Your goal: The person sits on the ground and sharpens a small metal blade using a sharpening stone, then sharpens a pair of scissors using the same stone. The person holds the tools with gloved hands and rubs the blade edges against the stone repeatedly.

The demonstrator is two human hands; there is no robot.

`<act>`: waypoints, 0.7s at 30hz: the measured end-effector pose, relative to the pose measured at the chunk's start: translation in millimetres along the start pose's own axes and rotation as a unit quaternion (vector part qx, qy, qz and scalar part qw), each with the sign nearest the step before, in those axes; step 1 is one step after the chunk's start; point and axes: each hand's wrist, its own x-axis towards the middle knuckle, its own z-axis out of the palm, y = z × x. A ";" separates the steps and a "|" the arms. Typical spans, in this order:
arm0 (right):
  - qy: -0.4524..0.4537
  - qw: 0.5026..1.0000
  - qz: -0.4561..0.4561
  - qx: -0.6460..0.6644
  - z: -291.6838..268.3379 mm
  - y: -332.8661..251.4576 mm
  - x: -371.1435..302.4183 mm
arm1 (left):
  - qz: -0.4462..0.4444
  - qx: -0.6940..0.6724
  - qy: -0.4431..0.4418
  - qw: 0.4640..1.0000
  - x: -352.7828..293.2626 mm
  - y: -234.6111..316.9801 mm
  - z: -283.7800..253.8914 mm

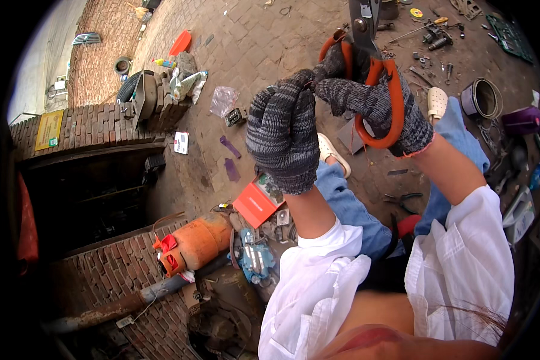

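Note:
Both my hands wear grey knit gloves and are raised together in front of me. My right hand (pixel 378 99) is closed round a pair of scissors (pixel 396 108) with orange loop handles. Their dark metal blades point up and away, past the top edge of the view. Close beside it, my left hand (pixel 285 126) is closed, its thumb and fingertips pinched together and meeting the right hand's fingertips. Whatever small thing lies in that pinch is too dark to make out. Loose reddish threads hang at the right glove's cuff.
An orange gas cylinder (pixel 198 243) lies left, near a dark brick-edged pit (pixel 90 198). A red box (pixel 257 204) is on the ground below my left hand. To the right are pliers (pixel 405 201), a round tin (pixel 481 99), a screwdriver (pixel 423 27) and a green tool case (pixel 510 37).

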 end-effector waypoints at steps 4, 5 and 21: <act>-0.004 0.993 0.005 0.116 3.0 -2.3 -0.6 | 0.087 0.093 0.001 0.992 4.8 0.1 -0.5; -0.018 0.995 0.023 0.095 1.8 -3.1 -0.5 | 0.095 0.101 0.001 0.990 5.5 0.4 -0.9; 0.021 0.998 0.019 -0.055 -15.0 25.5 -6.9 | 0.080 0.088 0.044 0.992 2.0 12.4 11.6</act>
